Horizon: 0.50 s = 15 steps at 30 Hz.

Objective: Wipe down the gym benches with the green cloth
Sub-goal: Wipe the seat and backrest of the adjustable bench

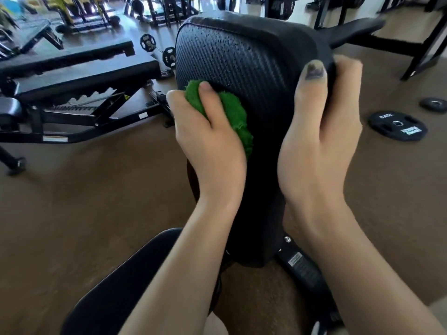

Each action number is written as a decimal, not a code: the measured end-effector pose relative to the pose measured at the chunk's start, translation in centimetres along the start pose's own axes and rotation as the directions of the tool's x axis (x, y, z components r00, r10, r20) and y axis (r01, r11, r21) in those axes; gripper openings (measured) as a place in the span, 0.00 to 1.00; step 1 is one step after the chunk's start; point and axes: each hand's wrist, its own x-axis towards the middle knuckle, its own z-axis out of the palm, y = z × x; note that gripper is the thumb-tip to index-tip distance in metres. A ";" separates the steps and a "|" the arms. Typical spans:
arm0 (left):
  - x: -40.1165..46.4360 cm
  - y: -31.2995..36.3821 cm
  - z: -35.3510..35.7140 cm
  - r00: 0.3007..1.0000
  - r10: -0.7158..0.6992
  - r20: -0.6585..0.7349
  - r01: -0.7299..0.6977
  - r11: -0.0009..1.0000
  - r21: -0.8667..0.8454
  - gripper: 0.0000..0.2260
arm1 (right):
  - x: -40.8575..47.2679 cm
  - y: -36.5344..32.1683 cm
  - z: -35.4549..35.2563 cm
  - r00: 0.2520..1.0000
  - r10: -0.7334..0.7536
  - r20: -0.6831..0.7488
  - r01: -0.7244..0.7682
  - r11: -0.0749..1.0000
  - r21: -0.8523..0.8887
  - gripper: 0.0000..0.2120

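A big black padded bench back (pixel 244 61) with a bumpy woven skin stands tilted up in the middle. Two bare hands are on it.

The left hand (pixel 208 139) holds one fuzzy green cloth (pixel 235 112), bunched up. Its fingers curl round the cloth and press it flat on the left side of the pad, about halfway up.

The right hand (pixel 321 131) grips the right edge of the pad. Its thumb lies on the front, and its fingers wrap round behind the edge. The thumbnail has dark, chipped paint.

Below the pad, one black padded seat (pixel 113 284) sits low and to the left. A black metal frame bar (pixel 302 264) with a small label runs down to the right.

Left of the pad, two more black benches (pixel 79 68) lie flat, one behind the other, on black metal legs. Right of the pad, two round black weight plates (pixel 396 125) lie flat on the brown floor (pixel 84 189), one big and near, one small and farther out. Behind the pad, another black bench (pixel 355 30) stretches off to the right.
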 end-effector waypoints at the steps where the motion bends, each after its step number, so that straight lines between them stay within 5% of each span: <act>1: 1.0 -0.2 0.2 1.000 0.001 -0.003 -0.001 1.000 0.011 0.11 | 0.2 -0.2 0.1 0.998 -0.053 -0.024 0.053 0.999 0.009 0.10; 7: 5.9 -0.6 0.3 0.979 -0.202 -0.003 0.202 0.977 0.065 0.13 | -0.3 -0.4 1.0 0.992 -0.033 -0.122 0.035 0.999 0.016 0.17; 12: 0.6 1.8 -0.1 0.996 0.075 0.048 -0.076 0.997 0.033 0.11 | 0.2 -0.8 0.1 0.999 0.017 -0.035 -0.019 0.999 -0.048 0.09; 15: 3.2 1.6 0.4 0.997 0.074 0.027 -0.075 0.997 0.020 0.11 | 1.5 -1.5 -0.4 0.998 0.045 0.044 -0.042 0.997 -0.065 0.13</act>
